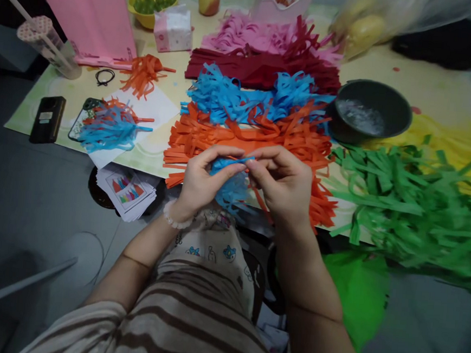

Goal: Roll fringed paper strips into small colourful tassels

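My left hand [204, 182] and my right hand [286, 183] meet above the table's near edge, both pinching a blue fringed paper strip [231, 190]. Its loose fringe hangs down between my palms. Just behind my hands lies a pile of orange fringed paper [239, 133]. Farther back sit blue fringed paper [242, 95], dark red paper [264, 70] and pink paper [255, 34] in rows.
Green fringed paper [412, 207] spreads at the right, with a dark bowl [369, 111] behind it. At the left lie a small blue-orange bundle [109, 126], a black phone [47, 119], printed cards [126, 189], a tissue pack [172, 28] and a yellow bowl of green fruit [153, 1].
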The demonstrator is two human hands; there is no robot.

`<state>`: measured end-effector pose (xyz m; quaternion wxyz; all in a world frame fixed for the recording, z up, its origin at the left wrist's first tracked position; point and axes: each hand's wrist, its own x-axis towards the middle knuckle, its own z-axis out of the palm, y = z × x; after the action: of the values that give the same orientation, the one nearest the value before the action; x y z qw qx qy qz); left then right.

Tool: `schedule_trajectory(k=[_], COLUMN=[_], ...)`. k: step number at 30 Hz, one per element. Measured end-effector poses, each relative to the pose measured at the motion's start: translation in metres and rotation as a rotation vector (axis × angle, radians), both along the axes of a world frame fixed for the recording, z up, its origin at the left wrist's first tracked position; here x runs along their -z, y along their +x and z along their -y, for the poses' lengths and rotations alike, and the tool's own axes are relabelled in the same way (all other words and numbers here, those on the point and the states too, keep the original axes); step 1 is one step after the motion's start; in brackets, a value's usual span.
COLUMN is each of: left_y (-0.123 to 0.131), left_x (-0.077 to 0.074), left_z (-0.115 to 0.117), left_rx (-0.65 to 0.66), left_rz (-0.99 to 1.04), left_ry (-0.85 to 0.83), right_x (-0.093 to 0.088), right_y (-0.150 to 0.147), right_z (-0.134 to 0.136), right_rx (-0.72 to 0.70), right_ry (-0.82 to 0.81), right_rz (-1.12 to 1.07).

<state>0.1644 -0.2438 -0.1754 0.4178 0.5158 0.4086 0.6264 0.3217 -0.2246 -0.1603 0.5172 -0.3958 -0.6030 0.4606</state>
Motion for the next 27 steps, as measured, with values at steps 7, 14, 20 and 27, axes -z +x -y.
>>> schedule_trajectory(k=[7, 14, 20, 27], left_y=[0.001, 0.003, 0.001, -0.077], left_x=[0.002, 0.009, 0.016, -0.015], left_z=[-0.002, -0.004, -0.001, -0.007], left_rx=[0.016, -0.046, 0.012, -0.038], left_rz=[0.077, 0.123, 0.212, -0.139], left_ry=[-0.080, -0.069, -0.212, -0.195], right_x=[-0.011, -0.022, -0.024, -0.010], right_y=[0.005, 0.004, -0.003, -0.016], right_z=[-0.001, 0.004, 0.005, 0.009], right_rx=[-0.017, 0.130, 0.190, 0.131], right_ry=[0.044, 0.131, 0.094, 0.022], right_rz=[0.143, 0.290, 0.211, 0.083])
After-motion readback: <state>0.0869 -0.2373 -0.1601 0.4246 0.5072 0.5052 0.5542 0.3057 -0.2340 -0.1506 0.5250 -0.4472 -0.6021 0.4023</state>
